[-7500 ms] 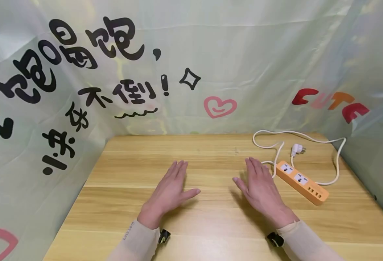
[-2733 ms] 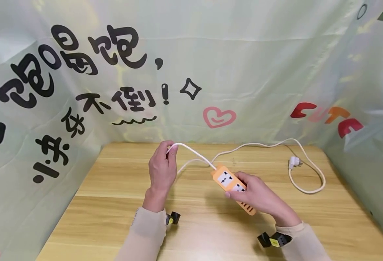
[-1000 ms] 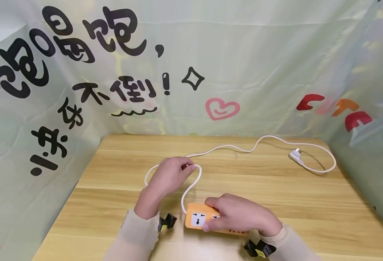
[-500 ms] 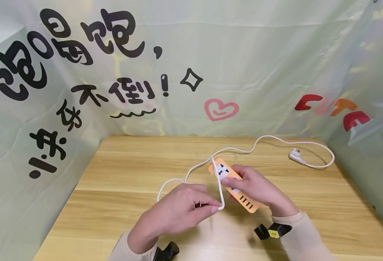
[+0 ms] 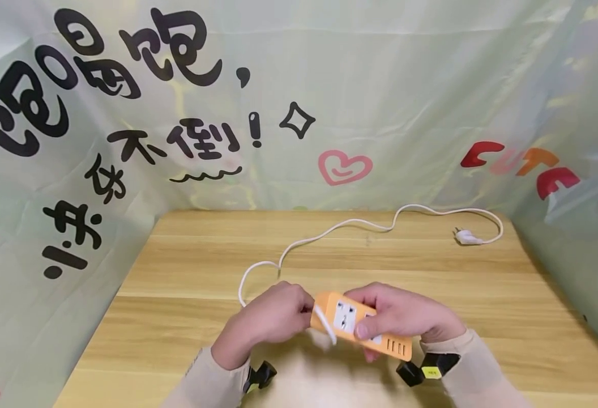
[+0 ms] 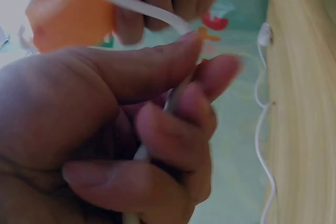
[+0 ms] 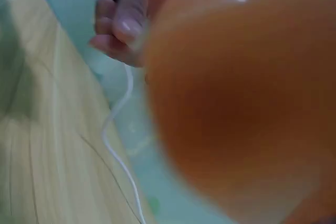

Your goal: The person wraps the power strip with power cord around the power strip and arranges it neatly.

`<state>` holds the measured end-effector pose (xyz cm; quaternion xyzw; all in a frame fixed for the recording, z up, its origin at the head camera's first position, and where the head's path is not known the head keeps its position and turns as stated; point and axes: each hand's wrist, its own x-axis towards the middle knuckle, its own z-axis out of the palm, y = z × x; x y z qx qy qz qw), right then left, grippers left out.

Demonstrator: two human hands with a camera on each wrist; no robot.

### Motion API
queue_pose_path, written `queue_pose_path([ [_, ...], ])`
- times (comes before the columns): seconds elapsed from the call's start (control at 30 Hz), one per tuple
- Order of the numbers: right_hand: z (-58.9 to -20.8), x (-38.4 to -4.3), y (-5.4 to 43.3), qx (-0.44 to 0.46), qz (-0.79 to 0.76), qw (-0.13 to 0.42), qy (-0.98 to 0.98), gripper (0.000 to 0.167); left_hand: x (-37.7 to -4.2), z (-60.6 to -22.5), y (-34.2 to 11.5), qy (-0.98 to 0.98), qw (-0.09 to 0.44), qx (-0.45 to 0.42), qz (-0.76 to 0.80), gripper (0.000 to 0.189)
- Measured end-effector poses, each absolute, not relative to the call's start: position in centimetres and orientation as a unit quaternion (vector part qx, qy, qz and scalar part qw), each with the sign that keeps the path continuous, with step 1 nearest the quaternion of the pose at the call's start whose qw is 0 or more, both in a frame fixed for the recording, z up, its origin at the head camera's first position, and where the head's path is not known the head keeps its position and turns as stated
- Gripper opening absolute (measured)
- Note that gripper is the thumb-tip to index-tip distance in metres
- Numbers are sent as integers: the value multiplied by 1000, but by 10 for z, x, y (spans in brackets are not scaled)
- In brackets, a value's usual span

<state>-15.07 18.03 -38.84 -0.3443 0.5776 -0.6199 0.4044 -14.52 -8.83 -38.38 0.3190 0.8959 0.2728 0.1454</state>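
Observation:
My right hand [image 5: 406, 311] grips an orange power strip [image 5: 345, 316] above the table, thumb across its socket face. The strip is tilted, its cord end toward my left hand [image 5: 276, 317]. The white cord [image 5: 325, 326] bends back across that end. In the left wrist view, my left thumb and fingers pinch the cord [image 6: 131, 3], and more of it runs through the curled fingers. The power strip [image 7: 236, 103] fills much of the right wrist view, blurred. My left fingertips are partly hidden behind the strip's end in the head view.
The rest of the cord [image 5: 340, 222] winds over the wooden table [image 5: 176, 249] toward the back right. It ends in a white plug [image 5: 466, 236] lying on its side. A printed cloth [image 5: 406, 102] stands behind and at both sides.
At first both hands were empty and the strip lay at right. Over the last half second the strip has come lower and more level, and the plug has turned, its prongs now facing left.

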Motion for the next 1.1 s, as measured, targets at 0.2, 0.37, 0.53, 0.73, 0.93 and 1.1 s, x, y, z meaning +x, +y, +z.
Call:
queue_pose_path([
  [0.2, -391, -143, 161, -374, -500, 378, 683, 12, -151, -377, -94, 913, 96, 279, 280, 35],
  [0.37, -395, -139, 146, -384, -381, 277, 794, 20, -146, -367, -92, 905, 66, 300, 296, 26],
  [0.53, -395, -140, 137, -290, -380, 200, 855, 34, -131, -357, -86, 903, 24, 300, 307, 16],
  [0.73, -387, -148, 138, -174, -505, 169, 828, 37, -123, -354, -83, 897, -20, 289, 334, 18],
  [0.93, -380, -147, 150, -160, -598, 198, 760, 40, -129, -357, -90, 877, -48, 247, 409, 16],
  [1.1, -377, -145, 148, -158, -602, 129, 772, 39, -133, -357, -94, 868, -65, 242, 429, 19],
])
